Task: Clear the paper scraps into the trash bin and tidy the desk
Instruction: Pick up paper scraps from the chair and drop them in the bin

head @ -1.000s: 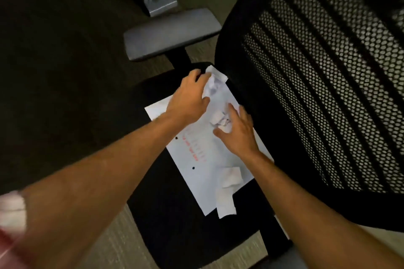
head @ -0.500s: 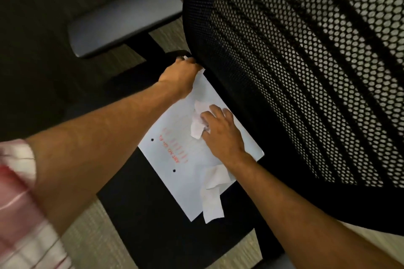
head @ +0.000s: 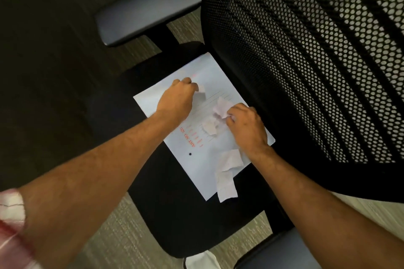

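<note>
A white sheet of paper (head: 196, 153) with red print lies on the black seat of an office chair (head: 175, 214). My left hand (head: 178, 98) is closed over the sheet's far part, a small white scrap (head: 201, 89) sticking out of its fingers. My right hand (head: 247, 126) pinches a crumpled scrap (head: 222, 107) near the sheet's right edge. Another crumpled scrap (head: 209, 128) lies loose on the sheet between my hands. Two larger torn pieces (head: 227, 177) rest on the sheet's near corner, overhanging its edge.
The chair's black mesh backrest (head: 317, 72) rises right beside the sheet. A grey armrest (head: 146, 11) sits at the far left, and a second armrest (head: 284, 249) at the near right. A white scrap (head: 201, 261) lies on the carpet below the seat's front edge.
My left hand has drawn back from the sheet's far corner toward its middle, closed on a scrap. My right hand has lifted a crumpled scrap. The view has shifted.
</note>
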Action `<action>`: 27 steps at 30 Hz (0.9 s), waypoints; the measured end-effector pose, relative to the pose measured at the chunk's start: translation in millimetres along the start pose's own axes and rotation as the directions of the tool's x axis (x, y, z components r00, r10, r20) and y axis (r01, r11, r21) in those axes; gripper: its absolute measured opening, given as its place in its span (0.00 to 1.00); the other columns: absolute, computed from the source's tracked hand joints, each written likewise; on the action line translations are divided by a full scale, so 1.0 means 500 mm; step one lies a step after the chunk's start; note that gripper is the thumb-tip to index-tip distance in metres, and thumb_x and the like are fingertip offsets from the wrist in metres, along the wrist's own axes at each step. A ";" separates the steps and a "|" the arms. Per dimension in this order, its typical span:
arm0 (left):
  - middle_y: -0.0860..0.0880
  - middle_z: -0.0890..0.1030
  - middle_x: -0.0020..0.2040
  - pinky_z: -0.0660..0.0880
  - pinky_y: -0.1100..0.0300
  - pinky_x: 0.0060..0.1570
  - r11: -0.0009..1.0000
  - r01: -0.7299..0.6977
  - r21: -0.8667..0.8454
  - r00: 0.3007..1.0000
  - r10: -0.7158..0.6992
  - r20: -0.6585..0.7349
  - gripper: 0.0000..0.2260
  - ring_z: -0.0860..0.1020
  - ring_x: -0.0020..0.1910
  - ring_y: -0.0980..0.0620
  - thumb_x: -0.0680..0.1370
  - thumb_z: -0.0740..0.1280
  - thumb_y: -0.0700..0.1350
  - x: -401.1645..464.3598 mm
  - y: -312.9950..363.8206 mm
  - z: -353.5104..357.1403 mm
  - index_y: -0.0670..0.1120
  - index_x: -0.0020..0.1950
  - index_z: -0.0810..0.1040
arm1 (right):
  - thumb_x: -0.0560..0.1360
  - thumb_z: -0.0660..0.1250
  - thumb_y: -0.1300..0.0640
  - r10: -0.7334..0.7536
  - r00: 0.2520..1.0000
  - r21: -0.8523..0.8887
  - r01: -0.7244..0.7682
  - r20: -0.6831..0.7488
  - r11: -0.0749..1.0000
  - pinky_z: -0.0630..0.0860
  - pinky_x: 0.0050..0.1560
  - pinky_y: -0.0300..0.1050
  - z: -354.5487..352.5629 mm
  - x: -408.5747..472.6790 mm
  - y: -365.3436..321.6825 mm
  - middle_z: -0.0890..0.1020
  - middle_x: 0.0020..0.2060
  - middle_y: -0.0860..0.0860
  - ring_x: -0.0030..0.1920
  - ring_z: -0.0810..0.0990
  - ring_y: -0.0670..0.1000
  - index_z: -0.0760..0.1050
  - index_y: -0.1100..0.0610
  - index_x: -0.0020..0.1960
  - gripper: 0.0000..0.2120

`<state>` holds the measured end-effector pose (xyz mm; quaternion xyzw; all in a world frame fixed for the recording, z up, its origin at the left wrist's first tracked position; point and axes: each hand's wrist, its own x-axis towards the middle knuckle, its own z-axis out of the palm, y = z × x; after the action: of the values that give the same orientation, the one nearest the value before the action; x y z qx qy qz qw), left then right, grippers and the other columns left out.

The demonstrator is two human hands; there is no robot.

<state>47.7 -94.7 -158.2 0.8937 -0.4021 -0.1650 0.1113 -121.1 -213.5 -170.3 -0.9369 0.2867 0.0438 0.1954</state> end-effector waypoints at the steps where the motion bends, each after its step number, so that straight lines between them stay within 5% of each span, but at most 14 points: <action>1: 0.44 0.77 0.59 0.77 0.50 0.51 0.998 0.035 -0.056 0.999 -0.036 -0.008 0.15 0.75 0.55 0.43 0.79 0.66 0.35 -0.021 -0.004 -0.002 0.43 0.65 0.78 | 0.79 0.66 0.60 0.040 0.998 0.051 -0.038 -0.038 0.998 0.77 0.45 0.44 -0.002 -0.006 -0.001 0.83 0.52 0.55 0.49 0.81 0.56 0.82 0.59 0.54 0.07; 8: 0.47 0.77 0.59 0.76 0.54 0.54 0.959 0.140 -0.247 0.988 -0.152 -0.028 0.15 0.76 0.56 0.47 0.80 0.62 0.35 -0.158 -0.045 -0.033 0.45 0.65 0.78 | 0.78 0.65 0.60 0.297 0.940 0.297 -0.239 -0.169 0.925 0.81 0.41 0.49 -0.024 -0.080 -0.044 0.84 0.38 0.54 0.39 0.83 0.54 0.82 0.59 0.47 0.07; 14: 0.48 0.78 0.55 0.75 0.55 0.51 0.937 0.161 -0.311 0.978 -0.195 -0.079 0.15 0.76 0.52 0.49 0.80 0.64 0.36 -0.292 -0.130 -0.086 0.47 0.64 0.80 | 0.78 0.65 0.60 0.387 0.892 0.473 -0.243 -0.233 0.847 0.79 0.37 0.41 -0.039 -0.151 -0.155 0.82 0.38 0.52 0.38 0.84 0.52 0.81 0.59 0.47 0.07; 18: 0.45 0.79 0.55 0.75 0.47 0.54 0.934 0.201 -0.294 0.964 -0.242 -0.110 0.13 0.78 0.53 0.44 0.79 0.64 0.36 -0.401 -0.224 -0.118 0.44 0.62 0.80 | 0.77 0.64 0.58 0.338 0.915 0.539 -0.174 -0.221 0.824 0.68 0.37 0.23 -0.011 -0.206 -0.301 0.82 0.36 0.50 0.35 0.79 0.41 0.82 0.58 0.50 0.09; 21: 0.46 0.79 0.53 0.76 0.47 0.52 0.925 0.240 -0.296 0.955 -0.280 -0.102 0.11 0.78 0.51 0.45 0.79 0.64 0.37 -0.504 -0.316 -0.143 0.44 0.60 0.81 | 0.77 0.64 0.58 0.257 0.950 0.556 -0.118 -0.178 0.823 0.68 0.36 0.23 0.033 -0.253 -0.446 0.80 0.33 0.44 0.38 0.78 0.34 0.81 0.55 0.44 0.07; 27: 0.48 0.78 0.51 0.75 0.46 0.48 0.856 0.378 -0.353 0.898 -0.432 -0.084 0.12 0.77 0.49 0.46 0.79 0.63 0.39 -0.735 -0.520 -0.173 0.47 0.60 0.81 | 0.77 0.66 0.60 0.056 0.998 0.600 -0.043 -0.003 0.799 0.75 0.36 0.30 0.162 -0.341 -0.731 0.82 0.36 0.42 0.40 0.82 0.43 0.82 0.51 0.45 0.07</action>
<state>29.4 358.1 -89.3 0.9375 -0.1609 -0.1769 0.2530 -57.7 184.6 -87.3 -0.8197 0.3122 -0.0536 0.4772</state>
